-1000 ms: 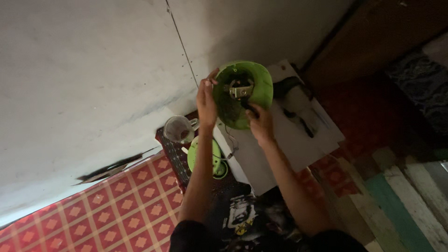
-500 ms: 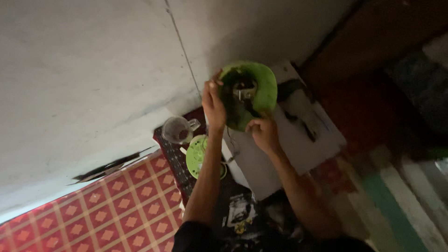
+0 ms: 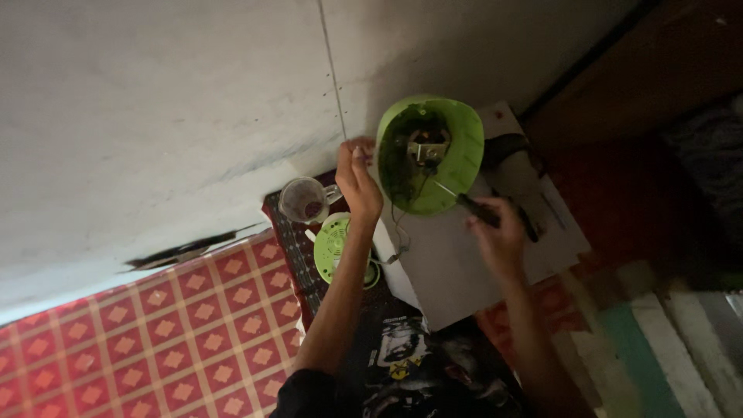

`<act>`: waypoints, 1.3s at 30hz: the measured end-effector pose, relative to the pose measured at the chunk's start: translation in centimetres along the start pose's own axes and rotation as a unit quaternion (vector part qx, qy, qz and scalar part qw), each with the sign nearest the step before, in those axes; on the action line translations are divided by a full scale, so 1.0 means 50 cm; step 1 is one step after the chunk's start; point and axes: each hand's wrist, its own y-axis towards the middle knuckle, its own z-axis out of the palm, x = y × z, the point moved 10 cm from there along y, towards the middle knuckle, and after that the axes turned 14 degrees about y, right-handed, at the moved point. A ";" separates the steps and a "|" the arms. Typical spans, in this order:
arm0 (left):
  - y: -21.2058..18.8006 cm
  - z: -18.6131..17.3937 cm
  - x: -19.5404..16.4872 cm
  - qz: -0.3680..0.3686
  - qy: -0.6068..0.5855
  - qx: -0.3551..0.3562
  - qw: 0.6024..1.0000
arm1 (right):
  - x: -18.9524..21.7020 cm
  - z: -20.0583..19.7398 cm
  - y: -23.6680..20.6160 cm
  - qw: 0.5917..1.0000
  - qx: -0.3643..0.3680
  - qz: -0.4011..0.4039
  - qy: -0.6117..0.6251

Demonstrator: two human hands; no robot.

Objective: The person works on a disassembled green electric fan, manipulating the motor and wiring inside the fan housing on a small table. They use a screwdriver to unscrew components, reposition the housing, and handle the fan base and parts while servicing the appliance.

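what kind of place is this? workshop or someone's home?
Probably a home, worked on at floor level, not a workshop: a red patterned floor covering, a bare pale wall and a clear jug beside the green appliance shell, which sits on a white board.

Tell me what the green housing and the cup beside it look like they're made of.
Green housing: likely moulded plastic, uniform bright colour, thin smooth curved wall. Cup: clear glass or plastic, see-through with a handle; the dim light leaves it open.

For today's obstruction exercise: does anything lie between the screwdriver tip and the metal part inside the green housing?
Nothing visible does. The right hand points the screwdriver through the open side of the green housing, steadied by the left hand; thin wires hang nearby.
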 end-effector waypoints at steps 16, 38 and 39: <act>-0.069 -0.012 -0.151 0.059 0.124 0.167 0.976 | 0.172 0.025 0.060 1.000 -0.013 -0.023 0.000; -0.212 0.020 -0.035 -0.258 -0.181 0.222 0.922 | 0.125 -0.046 0.011 0.999 0.049 0.014 0.016; -0.220 0.034 -0.049 -0.255 -0.213 0.212 0.919 | 0.115 -0.021 0.003 0.997 0.077 0.000 0.029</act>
